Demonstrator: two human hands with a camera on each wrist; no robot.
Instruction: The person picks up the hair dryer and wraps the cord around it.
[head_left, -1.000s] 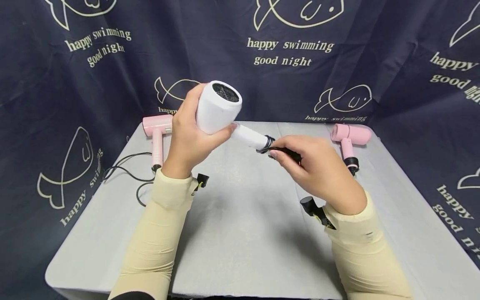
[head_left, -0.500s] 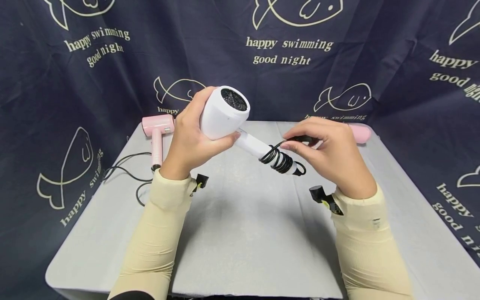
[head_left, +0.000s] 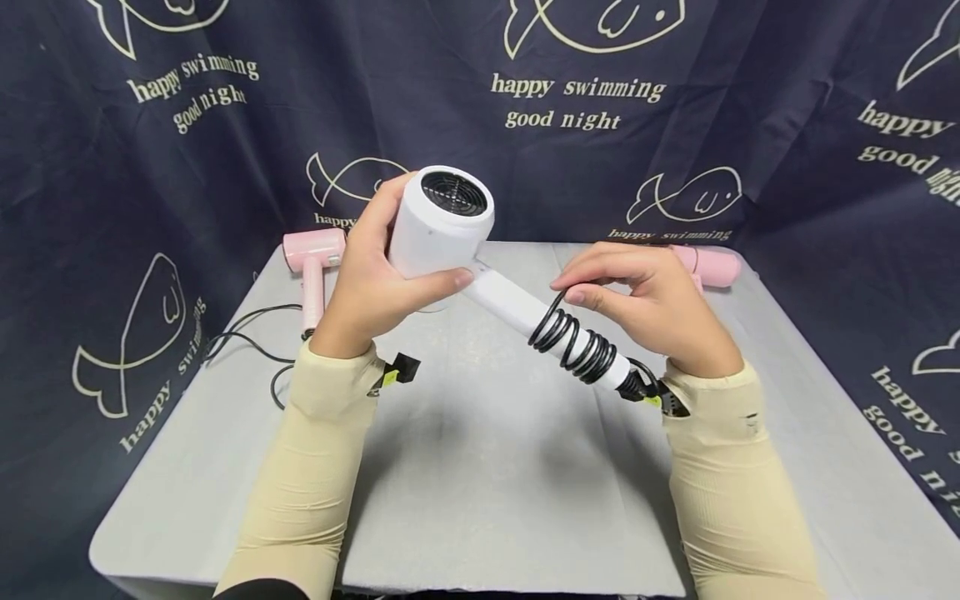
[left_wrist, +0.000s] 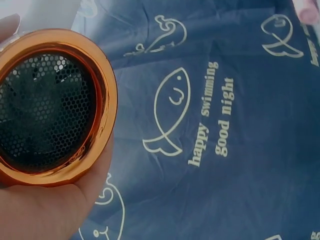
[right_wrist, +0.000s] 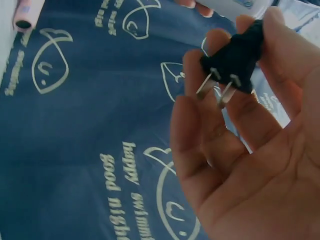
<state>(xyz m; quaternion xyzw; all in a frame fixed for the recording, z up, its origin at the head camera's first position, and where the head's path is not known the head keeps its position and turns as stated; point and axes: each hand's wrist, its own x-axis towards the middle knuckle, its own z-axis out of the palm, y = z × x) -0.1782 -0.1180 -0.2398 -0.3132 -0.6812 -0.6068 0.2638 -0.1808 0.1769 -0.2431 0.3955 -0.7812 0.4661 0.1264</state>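
With my left hand [head_left: 372, 279] I am gripping the white hair dryer [head_left: 506, 300] by its barrel, clamping my fingers round it and holding the dryer tilted above the desk [head_left: 480, 500]. With my right hand [head_left: 652, 302], just beside the dryer's handle, I am pinching the black plug [right_wrist: 235, 57], whose two prongs [right_wrist: 228, 94] are showing in the right wrist view. The black cord [head_left: 592, 360] is looping round the lower part of the dryer's handle, and one length is running up to my right hand. The dark grille [head_left: 453, 192] is facing upward at one end of the dryer, and the copper-coloured ring [left_wrist: 108, 95] is circling a dark mesh [left_wrist: 45, 110] at its other end. Farther out, one pink hair dryer [head_left: 315, 247] is resting on the desk left of the white hair dryer, and another pink hair dryer [head_left: 716, 267] is lying to its right, partly hiding behind my right hand. The navy cloth [head_left: 555, 187] is hanging behind the white hair dryer.
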